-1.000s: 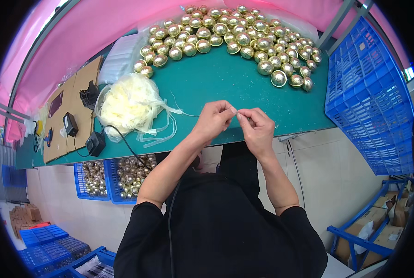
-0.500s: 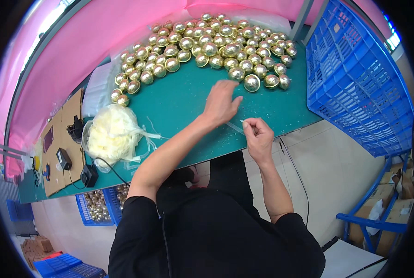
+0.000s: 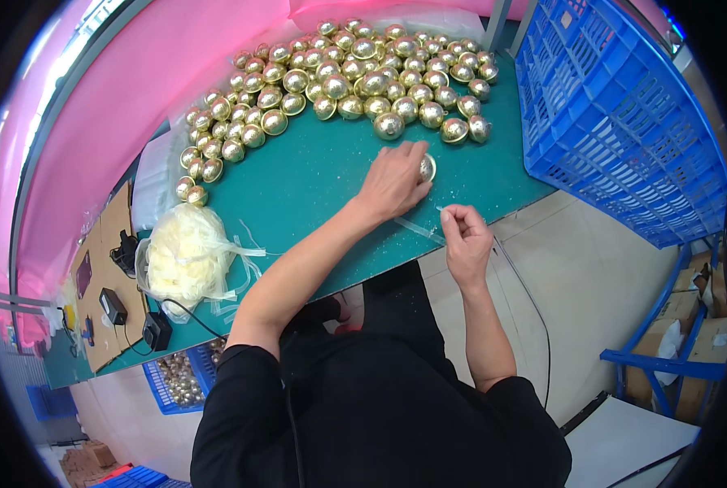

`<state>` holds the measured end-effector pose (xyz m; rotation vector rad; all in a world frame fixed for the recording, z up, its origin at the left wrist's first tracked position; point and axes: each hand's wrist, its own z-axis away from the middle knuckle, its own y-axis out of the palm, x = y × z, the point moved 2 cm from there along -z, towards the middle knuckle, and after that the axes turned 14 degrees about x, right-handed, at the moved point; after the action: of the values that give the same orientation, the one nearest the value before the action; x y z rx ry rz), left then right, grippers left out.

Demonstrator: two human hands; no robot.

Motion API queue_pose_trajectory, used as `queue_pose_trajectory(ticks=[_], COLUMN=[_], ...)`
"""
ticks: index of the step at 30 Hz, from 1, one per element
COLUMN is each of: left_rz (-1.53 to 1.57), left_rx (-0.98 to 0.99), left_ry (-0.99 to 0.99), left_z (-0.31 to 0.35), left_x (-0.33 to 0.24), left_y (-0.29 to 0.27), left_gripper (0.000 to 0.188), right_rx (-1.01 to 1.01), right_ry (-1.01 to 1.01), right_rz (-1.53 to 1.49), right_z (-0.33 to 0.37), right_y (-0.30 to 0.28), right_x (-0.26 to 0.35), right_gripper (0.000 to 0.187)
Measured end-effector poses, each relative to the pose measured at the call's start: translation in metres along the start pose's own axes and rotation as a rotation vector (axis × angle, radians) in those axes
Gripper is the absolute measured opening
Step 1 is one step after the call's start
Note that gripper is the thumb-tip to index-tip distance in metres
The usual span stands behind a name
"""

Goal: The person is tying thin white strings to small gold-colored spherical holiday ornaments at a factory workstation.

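My left hand (image 3: 393,180) is curled around a shiny gold ball (image 3: 428,168) with a raised rim, just above the green tabletop. Part of the ball is hidden behind the fingers. Close to the table's front edge, my right hand (image 3: 467,244) pinches the end of something thin and pale. A clear flat strip (image 3: 419,229) runs across the table between the two hands; whether it is the same piece cannot be told. Beyond my left hand lies a large heap of similar gold balls (image 3: 351,77).
A tall blue plastic crate (image 3: 615,122) stands at the right end of the green table (image 3: 314,175). Left of my arm sit a bag of pale ribbons (image 3: 186,256), cardboard and small black devices (image 3: 157,330). Below are a blue basket of balls (image 3: 180,381) and a blue rack (image 3: 664,363).
My left hand has closed on the gold ball at the near edge of the heap and drawn it toward me. My right hand keeps its pinch. The whole view has shifted slightly.
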<state>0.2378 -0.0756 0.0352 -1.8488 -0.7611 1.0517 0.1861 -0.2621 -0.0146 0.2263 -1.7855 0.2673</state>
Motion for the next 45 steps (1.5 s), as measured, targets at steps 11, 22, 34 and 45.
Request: queue_pose_trajectory(ticks=[11, 22, 34, 45], left_rz=[0.383, 0.411, 0.880, 1.155], left_rx=[-0.054, -0.102, -0.188, -0.375], left_ry=[-0.307, -0.298, -0.379, -0.390], left_z=[0.125, 0.131, 0.138, 0.135], left_x=[-0.016, -0.022, -0.016, -0.007], left_y=[-0.005, -0.001, 0.006, -0.029], left_gripper=[0.047, 0.049, 0.018, 0.012], right_rx=[0.211, 0.190, 0.250, 0.491], right_ry=[-0.142, -0.147, -0.126, 0.233], right_rz=[0.166, 0.269, 0.294, -0.150], right_z=[0.002, 0.007, 0.002, 0.006], right_y=[0.064, 0.067, 0.056, 0.040], right_x=[0.022, 0.028, 0.032, 0.029], right_gripper=[0.004, 0.006, 0.012, 0.021])
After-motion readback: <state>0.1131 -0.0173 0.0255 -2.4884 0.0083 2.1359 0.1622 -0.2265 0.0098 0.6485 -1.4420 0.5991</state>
